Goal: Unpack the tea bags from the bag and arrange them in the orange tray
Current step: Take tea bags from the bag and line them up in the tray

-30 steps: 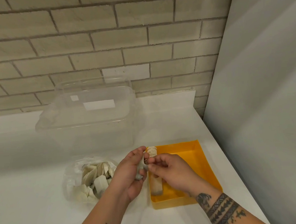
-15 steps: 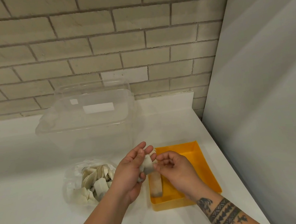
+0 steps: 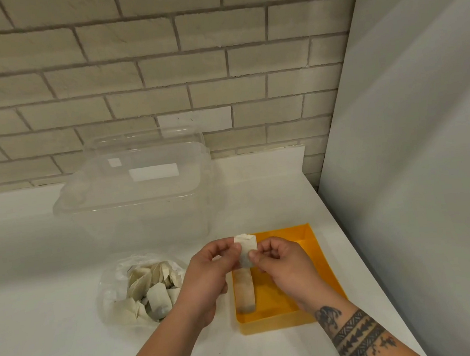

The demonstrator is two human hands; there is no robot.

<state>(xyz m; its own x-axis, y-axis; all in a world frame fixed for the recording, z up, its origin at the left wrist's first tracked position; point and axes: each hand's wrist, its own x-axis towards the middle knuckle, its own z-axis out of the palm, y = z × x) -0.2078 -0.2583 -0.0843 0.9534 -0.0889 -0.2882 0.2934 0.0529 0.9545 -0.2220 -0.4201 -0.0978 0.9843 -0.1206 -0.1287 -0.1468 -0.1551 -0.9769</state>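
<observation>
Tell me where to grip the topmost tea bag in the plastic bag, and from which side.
Take the topmost tea bag by its two long edges, coming from above. It lies face up and uncovered on the pile in the plastic bag, so it should lift free.

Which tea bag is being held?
The upright tea bag pinched between left hand and right hand; the others lie in the plastic bag or the orange tray.
</observation>
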